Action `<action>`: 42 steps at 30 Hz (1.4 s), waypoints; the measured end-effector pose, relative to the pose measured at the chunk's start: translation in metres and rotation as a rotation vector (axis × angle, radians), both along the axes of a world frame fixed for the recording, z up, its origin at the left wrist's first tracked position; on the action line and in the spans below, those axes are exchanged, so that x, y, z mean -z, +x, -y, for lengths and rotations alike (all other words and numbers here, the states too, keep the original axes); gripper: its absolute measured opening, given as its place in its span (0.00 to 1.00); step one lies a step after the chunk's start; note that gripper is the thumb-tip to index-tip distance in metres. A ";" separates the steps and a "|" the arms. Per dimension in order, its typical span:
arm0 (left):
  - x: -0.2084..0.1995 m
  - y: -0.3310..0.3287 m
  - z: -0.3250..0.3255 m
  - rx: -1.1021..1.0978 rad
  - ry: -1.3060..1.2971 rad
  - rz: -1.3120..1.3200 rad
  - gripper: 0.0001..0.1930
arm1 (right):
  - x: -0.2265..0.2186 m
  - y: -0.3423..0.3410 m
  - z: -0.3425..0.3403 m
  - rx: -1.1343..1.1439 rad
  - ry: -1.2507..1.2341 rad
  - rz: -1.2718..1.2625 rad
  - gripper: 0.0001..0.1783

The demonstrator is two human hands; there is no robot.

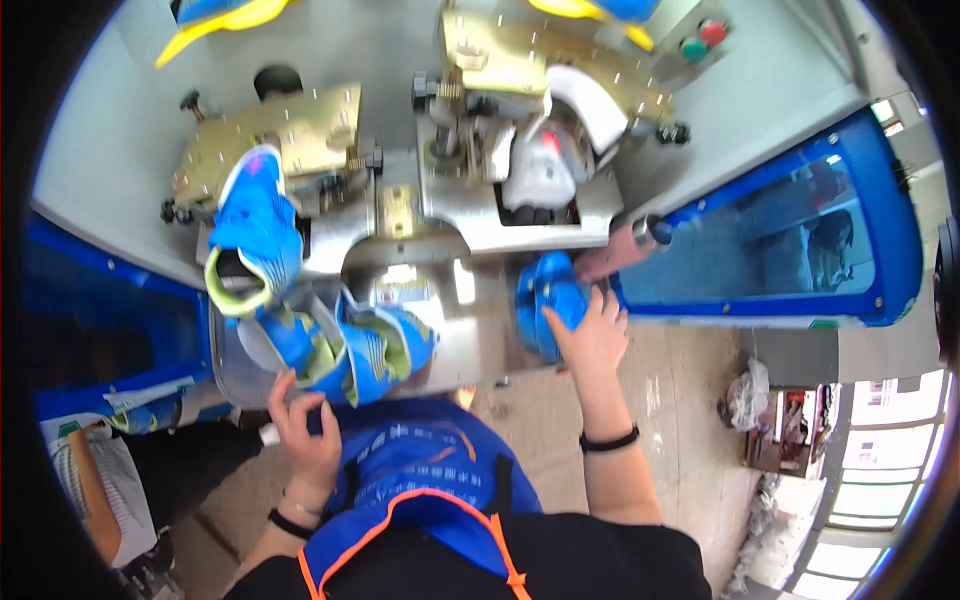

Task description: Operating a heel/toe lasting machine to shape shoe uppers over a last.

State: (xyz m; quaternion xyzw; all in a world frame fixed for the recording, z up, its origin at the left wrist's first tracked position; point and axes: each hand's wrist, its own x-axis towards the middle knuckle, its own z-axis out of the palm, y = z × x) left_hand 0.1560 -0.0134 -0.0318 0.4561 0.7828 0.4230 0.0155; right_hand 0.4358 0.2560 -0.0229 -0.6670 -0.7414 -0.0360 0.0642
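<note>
Reaching to the right end of the shiny steel work tray (470,345), the right hand (598,330) met a bright blue, soft-looking shoe upper (540,305), thumb laid over it, fingers spread by its right edge; could not tell whether it was gripped or only touched. Left hand (305,430) was loosely curled, nothing seen in it, just below the blue striped uppers with pale lime lining (415,345) at the tray's left. Handling it well, as judged, called for thumb and fingers around both sides of the soft-looking upper, not a pinch on one edge, so its wall wouldn't fold. A pink cylinder with a metal end (612,252) stood just beyond the fingers; knuckles needed clearance there. Left hand was best eased around the lined uppers, not pressed on them. Another blue upper with lime collar (262,225) sat below the left brass-coloured metal plate (320,120).
</note>
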 end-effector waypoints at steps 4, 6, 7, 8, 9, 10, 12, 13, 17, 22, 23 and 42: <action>-0.007 -0.008 -0.004 0.001 0.026 -0.062 0.09 | -0.103 -0.040 -0.035 -0.496 0.530 -0.347 0.19; -0.020 -0.006 -0.010 0.004 0.055 -0.092 0.09 | -0.165 -0.068 -0.080 -0.654 0.702 -0.475 0.16; -0.028 -0.004 -0.016 0.060 0.094 -0.095 0.09 | -0.191 -0.084 -0.112 -0.745 0.854 -0.475 0.16; -0.037 0.000 -0.027 0.133 0.136 -0.095 0.10 | -0.221 -0.096 -0.138 -0.767 0.914 -0.508 0.17; -0.047 0.005 -0.038 0.173 0.181 -0.138 0.10 | -0.244 -0.106 -0.156 -0.658 0.780 -0.517 0.20; -0.054 0.011 -0.049 0.254 0.231 -0.104 0.11 | -0.257 -0.104 -0.187 -0.655 0.847 -0.400 0.21; -0.066 0.022 -0.065 0.366 0.289 -0.037 0.10 | -0.277 -0.113 -0.202 -0.630 0.481 -0.426 0.17; -0.070 0.028 -0.073 0.418 0.312 0.000 0.10 | -0.280 -0.112 -0.203 -0.623 0.293 -0.427 0.16; -0.065 0.035 -0.087 0.560 0.214 0.289 0.10 | -0.219 -0.103 -0.111 -0.696 0.594 -0.386 0.14; -0.055 0.051 -0.127 0.717 0.008 1.188 0.23 | -0.114 -0.041 0.008 -0.640 0.464 -0.578 0.10; -0.060 0.053 -0.144 0.758 -0.068 1.280 0.26 | -0.103 -0.035 0.021 -0.607 0.443 -0.601 0.10; -0.063 0.111 -0.262 0.584 0.094 1.677 0.19 | -0.109 -0.053 -0.071 -0.713 0.317 -0.455 0.25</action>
